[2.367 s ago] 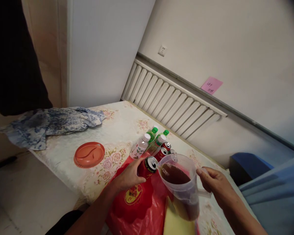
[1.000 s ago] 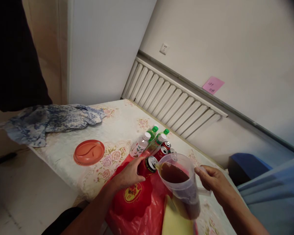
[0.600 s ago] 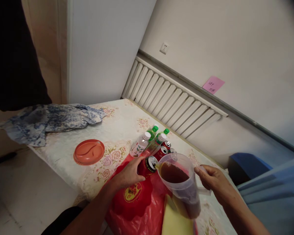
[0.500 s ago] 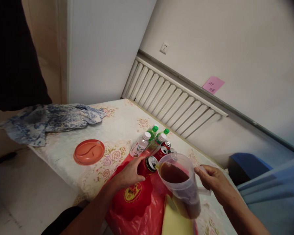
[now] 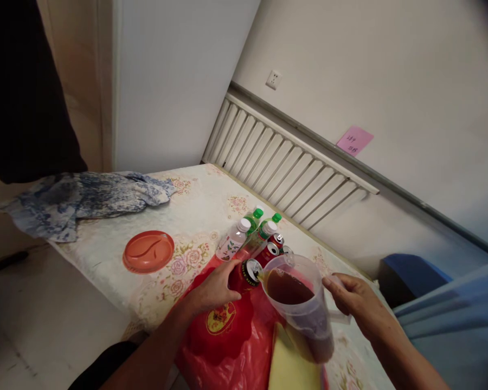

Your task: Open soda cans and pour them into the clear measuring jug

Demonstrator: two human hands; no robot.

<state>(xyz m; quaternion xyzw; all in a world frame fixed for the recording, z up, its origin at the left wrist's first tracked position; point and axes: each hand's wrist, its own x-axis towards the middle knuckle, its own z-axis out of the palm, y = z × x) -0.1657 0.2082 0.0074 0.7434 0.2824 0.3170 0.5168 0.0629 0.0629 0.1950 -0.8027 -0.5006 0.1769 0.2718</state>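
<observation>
My left hand [image 5: 217, 287] is wrapped round a dark red can [image 5: 239, 277] with a black and gold band, standing near the red plate. By its handle, my right hand [image 5: 347, 295] grips a clear plastic pitcher [image 5: 309, 325] part full of brown liquid. The pitcher tilts left, its spout at the can's top, and a thin yellowish stream shows there. Just beyond the can are a white-capped bottle [image 5: 230, 242], green-capped bottles [image 5: 254, 218] and red cans [image 5: 270, 251]. A scalloped red plate [image 5: 215, 341] with a gold emblem lies under my left forearm.
Red plastic [image 5: 248, 357] and a folded yellow cloth [image 5: 287, 363] lie at the near edge of the flowered tablecloth [image 5: 203, 200]. An orange lid-like dish [image 5: 148, 252] and a blue-white cloth [image 5: 109, 195] are to the left. A radiator [image 5: 284, 162] runs along the wall behind.
</observation>
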